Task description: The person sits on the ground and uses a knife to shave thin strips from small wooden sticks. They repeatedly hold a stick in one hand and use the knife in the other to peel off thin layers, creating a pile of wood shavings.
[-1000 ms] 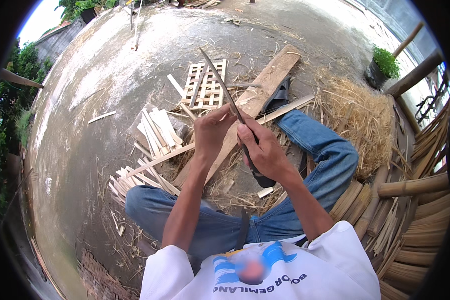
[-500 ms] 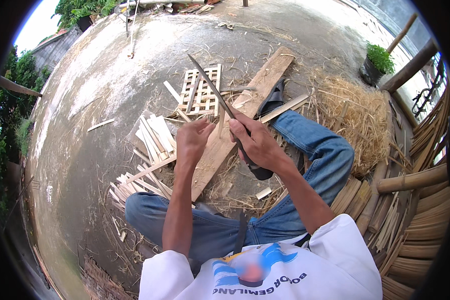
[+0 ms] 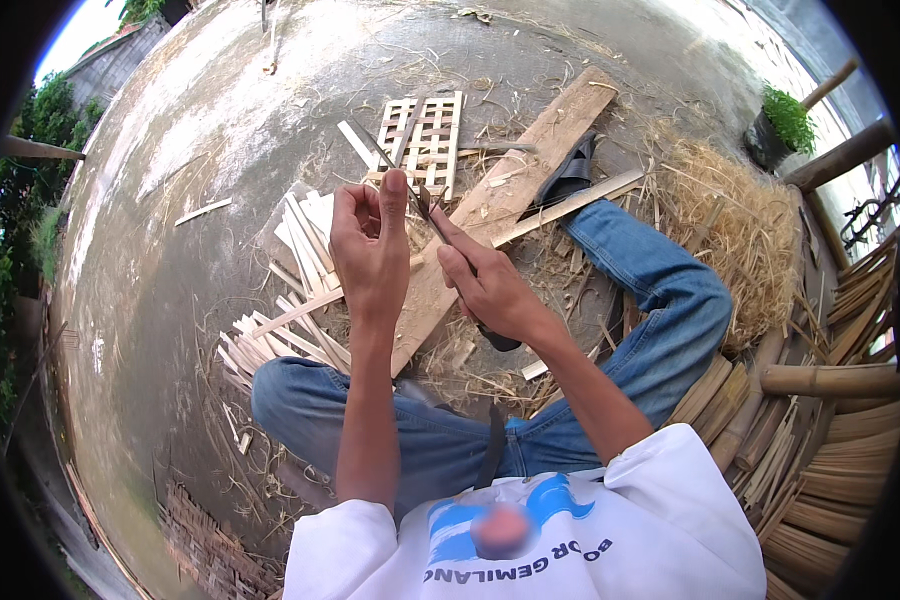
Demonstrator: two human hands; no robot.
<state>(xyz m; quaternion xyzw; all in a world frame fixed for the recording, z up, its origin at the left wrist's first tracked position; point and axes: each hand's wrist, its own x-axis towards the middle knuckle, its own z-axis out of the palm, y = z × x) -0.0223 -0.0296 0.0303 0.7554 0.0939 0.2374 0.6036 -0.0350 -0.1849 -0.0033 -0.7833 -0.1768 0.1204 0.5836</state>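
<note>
At the frame's centre, your right hand [image 3: 490, 290] is clenched around a knife [image 3: 425, 212]. Your left hand [image 3: 370, 250] pinches a thin bamboo strip [image 3: 370, 148] against its blade, above the wooden plank [image 3: 510, 190] and woven lattice [image 3: 425, 135].

Left hand [image 3: 370, 250] and right hand [image 3: 490, 290] — both gripping a knife [image 3: 410, 185] — above a wooden plank [image 3: 500, 200].

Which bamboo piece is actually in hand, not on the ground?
The thin sliver pinched by the left hand, knife in the right hand; the other strips lie loose.
</note>
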